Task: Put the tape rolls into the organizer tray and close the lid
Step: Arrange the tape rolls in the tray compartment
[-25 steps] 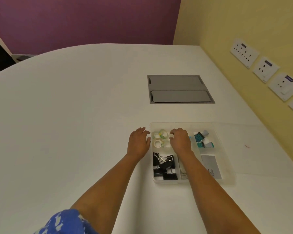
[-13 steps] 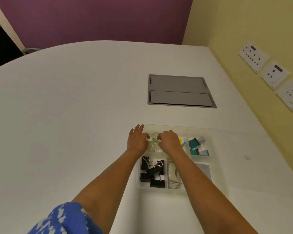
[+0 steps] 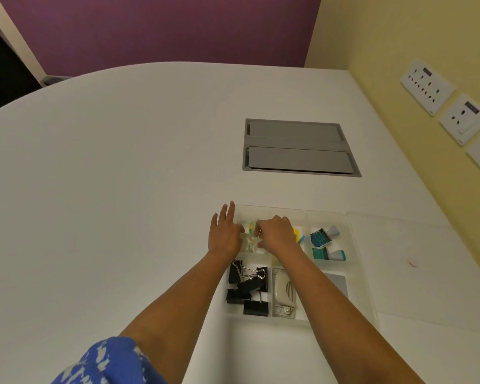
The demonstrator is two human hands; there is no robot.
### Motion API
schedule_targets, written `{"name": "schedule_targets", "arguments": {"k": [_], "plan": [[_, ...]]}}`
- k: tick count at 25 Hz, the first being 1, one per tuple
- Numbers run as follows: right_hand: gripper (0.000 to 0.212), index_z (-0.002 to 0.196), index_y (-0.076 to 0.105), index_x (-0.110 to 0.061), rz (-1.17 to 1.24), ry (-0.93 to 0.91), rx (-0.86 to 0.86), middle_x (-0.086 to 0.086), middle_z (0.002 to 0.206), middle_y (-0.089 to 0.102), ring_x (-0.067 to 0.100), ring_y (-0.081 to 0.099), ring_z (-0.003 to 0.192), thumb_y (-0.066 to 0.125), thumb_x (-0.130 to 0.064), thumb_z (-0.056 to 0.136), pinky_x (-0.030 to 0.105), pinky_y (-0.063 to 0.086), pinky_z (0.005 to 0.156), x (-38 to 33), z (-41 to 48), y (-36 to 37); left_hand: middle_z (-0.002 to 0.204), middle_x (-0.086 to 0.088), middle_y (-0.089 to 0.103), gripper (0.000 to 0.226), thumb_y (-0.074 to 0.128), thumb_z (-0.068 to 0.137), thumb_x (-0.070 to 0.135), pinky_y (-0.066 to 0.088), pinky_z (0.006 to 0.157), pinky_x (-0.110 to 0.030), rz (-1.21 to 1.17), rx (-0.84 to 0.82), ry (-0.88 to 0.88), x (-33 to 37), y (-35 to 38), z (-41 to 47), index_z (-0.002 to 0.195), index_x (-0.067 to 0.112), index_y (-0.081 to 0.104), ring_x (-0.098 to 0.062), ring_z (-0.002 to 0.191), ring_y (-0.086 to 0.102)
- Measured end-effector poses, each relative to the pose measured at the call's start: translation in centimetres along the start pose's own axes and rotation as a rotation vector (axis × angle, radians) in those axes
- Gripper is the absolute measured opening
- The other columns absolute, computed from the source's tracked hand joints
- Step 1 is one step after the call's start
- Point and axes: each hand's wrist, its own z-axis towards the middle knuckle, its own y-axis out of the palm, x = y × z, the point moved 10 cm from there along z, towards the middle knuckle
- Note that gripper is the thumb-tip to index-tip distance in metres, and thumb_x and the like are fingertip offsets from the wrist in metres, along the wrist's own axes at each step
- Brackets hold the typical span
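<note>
A clear plastic organizer tray (image 3: 294, 210) lies on the white table, its clear lid (image 3: 416, 261) folded open flat to the right. Small tape rolls (image 3: 251, 228) sit in the tray's far left compartment, mostly hidden by my hands. My left hand (image 3: 224, 234) rests at the tray's left edge with its fingers spread and its thumb against the rolls. My right hand (image 3: 276, 234) is curled over the same compartment, fingertips pinching a roll with a green and yellow pattern.
Black binder clips (image 3: 248, 288) fill the near left compartment, a white stapler (image 3: 283, 295) lies beside them, and teal stamps (image 3: 323, 243) sit at the far right. A grey cable hatch (image 3: 298, 148) is set into the table beyond. Wall sockets (image 3: 427, 85) line the yellow wall.
My right hand has slid left from the middle compartment onto the tape rolls. My left hand has closed in against them. The view has shifted a little to the right.
</note>
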Motion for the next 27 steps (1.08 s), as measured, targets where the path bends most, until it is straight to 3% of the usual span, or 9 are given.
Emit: {"name": "schedule_targets", "arguments": {"k": [11, 19, 27], "plan": [[0.026, 0.112, 0.065, -0.018, 0.007, 0.045, 0.115, 0.009, 0.102, 0.071, 0.026, 0.058, 0.104, 0.057, -0.016, 0.087, 0.032, 0.035, 0.096, 0.7, -0.2, -0.4, 0.161, -0.007, 0.000, 0.029, 0.052, 0.094, 0.039, 0.004, 0.121, -0.040, -0.002, 0.025, 0.007, -0.1, 0.0, 0.0, 0.112, 0.025, 0.069, -0.023, 0.149, 0.002], [0.029, 0.108, 0.069, -0.018, -0.008, 0.078, 0.177, 0.008, 0.104, 0.071, 0.024, 0.055, 0.108, 0.056, -0.038, 0.091, 0.033, 0.033, 0.098, 0.4, -0.5, -1.2, 0.161, -0.002, 0.011, 0.027, 0.050, 0.096, 0.025, 0.011, 0.120, -0.041, -0.144, 0.041, -0.003, -1.0, -0.1, 0.0, 0.118, 0.024, 0.065, -0.023, 0.148, 0.010], [0.035, 0.110, 0.069, -0.017, -0.086, 0.024, 0.140, 0.006, 0.108, 0.070, 0.023, 0.053, 0.113, 0.053, -0.043, 0.092, 0.035, 0.032, 0.102, -1.7, -0.5, -0.6, 0.159, -0.003, 0.019, 0.027, 0.047, 0.097, 0.024, 0.016, 0.119, -0.040, -0.252, 0.091, -0.024, -1.2, -0.3, 0.0, 0.118, 0.023, 0.065, -0.021, 0.147, 0.016]]}}
